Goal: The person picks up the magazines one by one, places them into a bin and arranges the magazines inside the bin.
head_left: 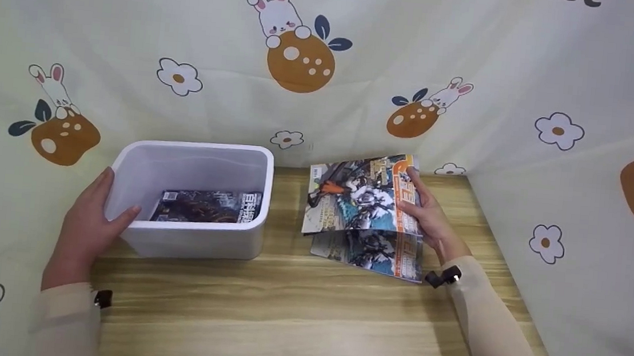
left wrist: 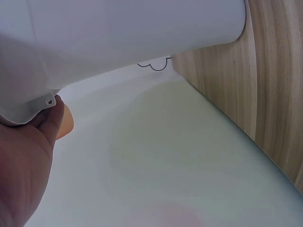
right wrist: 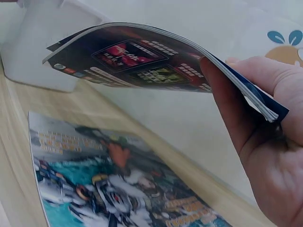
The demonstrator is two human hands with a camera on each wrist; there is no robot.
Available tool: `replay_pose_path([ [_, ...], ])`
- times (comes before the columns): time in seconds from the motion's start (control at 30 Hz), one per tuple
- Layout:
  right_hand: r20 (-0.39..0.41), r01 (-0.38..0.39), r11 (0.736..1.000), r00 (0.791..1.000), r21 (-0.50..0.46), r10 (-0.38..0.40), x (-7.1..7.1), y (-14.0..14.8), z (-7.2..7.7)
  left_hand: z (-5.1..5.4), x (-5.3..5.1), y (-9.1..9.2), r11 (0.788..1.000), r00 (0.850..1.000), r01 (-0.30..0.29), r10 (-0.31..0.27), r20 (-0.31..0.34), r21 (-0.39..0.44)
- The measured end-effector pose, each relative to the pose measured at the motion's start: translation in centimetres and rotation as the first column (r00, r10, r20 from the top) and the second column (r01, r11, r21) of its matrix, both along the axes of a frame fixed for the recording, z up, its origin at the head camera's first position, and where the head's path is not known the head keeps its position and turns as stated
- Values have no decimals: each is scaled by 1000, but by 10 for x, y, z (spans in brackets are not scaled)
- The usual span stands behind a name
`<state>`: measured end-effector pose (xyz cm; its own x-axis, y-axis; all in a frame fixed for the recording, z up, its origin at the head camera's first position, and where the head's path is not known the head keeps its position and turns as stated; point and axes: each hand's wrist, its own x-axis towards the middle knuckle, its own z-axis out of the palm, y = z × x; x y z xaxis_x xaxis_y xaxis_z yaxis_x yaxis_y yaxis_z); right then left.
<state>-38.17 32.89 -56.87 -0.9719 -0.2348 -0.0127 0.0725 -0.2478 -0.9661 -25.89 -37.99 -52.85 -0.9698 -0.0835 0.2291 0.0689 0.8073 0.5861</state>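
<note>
The white bin [head_left: 196, 243] stands on the desk [head_left: 258, 322], toward 9 o'clock in the head view, and the left hand [head_left: 86, 221] has its grip hooked round the rim at the bin's 8 o'clock corner. Inside, a dark magazine [head_left: 208, 206] lies toward the 5 o'clock side.

At 3 o'clock from the bin, the right hand [head_left: 436, 223] pinches the raised magazine [head_left: 358, 196] by its 3 o'clock edge, thumb and fingers on opposite faces. Beneath it, toward 6 o'clock, the lower magazine [head_left: 368, 251] lies on the desk, partly covered.

The likeliest trouble is a slip or a sag. The grip has one edge only, and the right wrist view shows the raised magazine bowing away from the fingers; a weak pinch could let it swivel, fan open or drop. Whether that hand has one copy or two thin ones together cannot be told; if two, the inner faces could slide apart.

Carried low toward 9 o'clock, the drooping end could snag the rim, crease the cover or jolt the bin, and the left hand braces one corner alone, so the bin could turn. A low lift could also drag the lower magazine askew.
</note>
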Motion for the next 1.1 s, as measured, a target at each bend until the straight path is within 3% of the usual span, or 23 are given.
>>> replay_pose_path([
  [0.2, -17, 10, 1000, 1000, -18, -10, 5, -2, 13, -2, -2, 1, 1000, 1000, 7, -7, -10, 1],
  [0.43, -75, -38, 994, 997, -98, 31, 9, -9, 30, -1, -3, 0, 1000, 999, 20, -21, -41, -17],
  [0.7, -91, -43, 987, 995, -153, 30, 12, -21, 49, 0, -2, -2, 1000, 1000, 13, -13, -14, -18],
  [0.93, -152, -88, 964, 987, -252, 50, 14, -35, 65, 1, -3, -3, 1000, 1000, 19, -19, 7, -16],
  [1.1, -180, -111, 958, 982, -263, 65, 12, -49, 74, 2, 0, -1, 1000, 1000, 19, -19, 13, -17],
])
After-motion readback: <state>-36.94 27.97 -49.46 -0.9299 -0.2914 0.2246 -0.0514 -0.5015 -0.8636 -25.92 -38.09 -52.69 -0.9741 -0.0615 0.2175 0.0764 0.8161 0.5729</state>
